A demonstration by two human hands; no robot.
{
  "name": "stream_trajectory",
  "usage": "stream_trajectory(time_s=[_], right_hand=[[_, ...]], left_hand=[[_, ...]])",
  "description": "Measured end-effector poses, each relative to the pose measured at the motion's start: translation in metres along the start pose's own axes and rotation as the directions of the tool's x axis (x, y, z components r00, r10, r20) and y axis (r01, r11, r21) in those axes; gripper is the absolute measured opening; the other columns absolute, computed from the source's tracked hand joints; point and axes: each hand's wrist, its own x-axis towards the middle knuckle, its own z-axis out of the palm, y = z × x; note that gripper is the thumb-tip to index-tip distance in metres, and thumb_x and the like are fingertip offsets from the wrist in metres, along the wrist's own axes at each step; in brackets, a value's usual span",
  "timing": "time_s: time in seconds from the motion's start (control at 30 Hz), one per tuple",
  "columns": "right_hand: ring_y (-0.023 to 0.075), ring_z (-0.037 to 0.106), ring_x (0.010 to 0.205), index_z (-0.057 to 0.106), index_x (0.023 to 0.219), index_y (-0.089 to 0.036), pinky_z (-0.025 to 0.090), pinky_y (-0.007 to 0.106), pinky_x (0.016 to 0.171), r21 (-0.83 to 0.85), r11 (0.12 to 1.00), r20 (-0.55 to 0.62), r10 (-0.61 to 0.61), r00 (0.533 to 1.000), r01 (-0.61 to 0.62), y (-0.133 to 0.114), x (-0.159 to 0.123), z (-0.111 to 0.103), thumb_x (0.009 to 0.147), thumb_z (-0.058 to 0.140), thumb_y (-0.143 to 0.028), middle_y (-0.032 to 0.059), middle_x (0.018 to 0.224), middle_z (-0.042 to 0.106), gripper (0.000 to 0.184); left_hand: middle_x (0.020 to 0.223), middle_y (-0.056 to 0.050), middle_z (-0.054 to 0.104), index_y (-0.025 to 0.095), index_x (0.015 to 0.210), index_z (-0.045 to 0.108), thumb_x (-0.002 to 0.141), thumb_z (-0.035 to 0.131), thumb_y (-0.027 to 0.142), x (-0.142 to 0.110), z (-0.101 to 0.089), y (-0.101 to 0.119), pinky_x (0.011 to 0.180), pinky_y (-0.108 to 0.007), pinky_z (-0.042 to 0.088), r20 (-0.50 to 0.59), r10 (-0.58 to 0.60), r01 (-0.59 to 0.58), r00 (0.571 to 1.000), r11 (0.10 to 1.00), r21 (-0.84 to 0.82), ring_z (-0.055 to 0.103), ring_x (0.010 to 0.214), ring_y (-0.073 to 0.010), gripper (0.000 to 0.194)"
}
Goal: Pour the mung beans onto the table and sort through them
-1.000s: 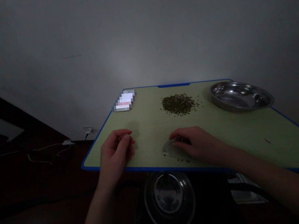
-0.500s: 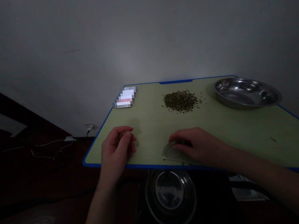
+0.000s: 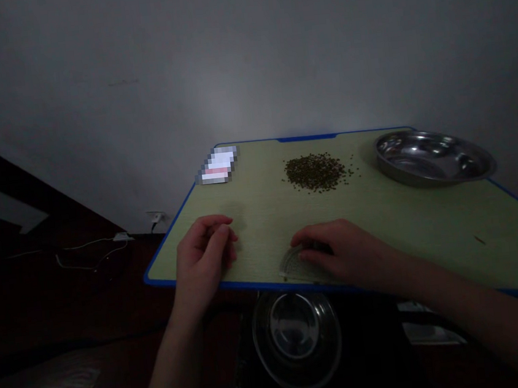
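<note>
My right hand is closed on a clear semicircular protractor, which lies close to the table's front edge. Thumb and fingers bend over its right part and hide it. A couple of tiny dark specks show by the protractor's straight side. To the left, my left hand hovers over or rests by the front left of the table, fingers curled and thumb against them, with nothing visible inside. Farther back lies a loose pile of small brown-green grains, a few scattered at its right.
A shiny steel basin stands at the table's back right. A blurred-out phone-like screen lies at the back left. Below the blue front edge is a round shiny bowl. A thin dark sliver lies on the right side of the table.
The view has shifted slightly. My right hand and the protractor stay nearly in place, and a speck now shows below the protractor's left end. My left hand keeps its curled pose.
</note>
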Motion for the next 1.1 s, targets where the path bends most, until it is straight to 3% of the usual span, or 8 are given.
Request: stream_trajectory(time_s=[1.1], right_hand=[[0.0171,0.067,0.086,0.07,0.1,-0.021,0.049,0.029,0.077,0.108,0.994,0.034,0.027,0.999,-0.03,-0.005,0.0039,-0.0016,0.085,0.058,-0.015,0.0036,0.097,0.075,0.02]], left_hand=[[0.067,0.001,0.06,0.021,0.089,0.062,0.083,0.057,0.026,-0.0004,0.0002,-0.0006,0.039,-0.02,0.039,-0.001,-0.02,0.02,1.0,1.0,-0.012,0.052,0.046,-0.0088,0.009]])
